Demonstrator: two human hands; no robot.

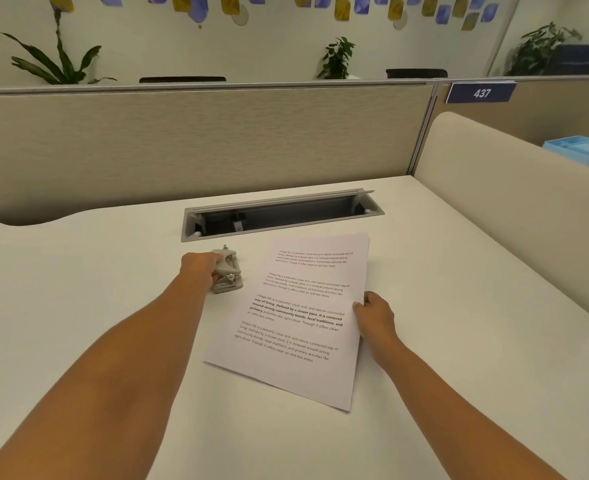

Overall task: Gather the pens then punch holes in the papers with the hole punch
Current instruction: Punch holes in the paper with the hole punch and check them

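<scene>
Two bare hands work at centre frame on a white desk [78, 306]. The left hand [199, 268] curls round the grey hole punch [229, 273], just left of the printed papers [296, 317]. The right hand [376, 317] pinches the papers' right edge. An open cable tray [286, 216] lies above them.

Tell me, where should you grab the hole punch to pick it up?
Probably by its raised lever and base together, coming from its left side. The hole punch sits upright on its flat base, with the papers close on its right, so the left gives more room. The left hand grips it there.
</scene>
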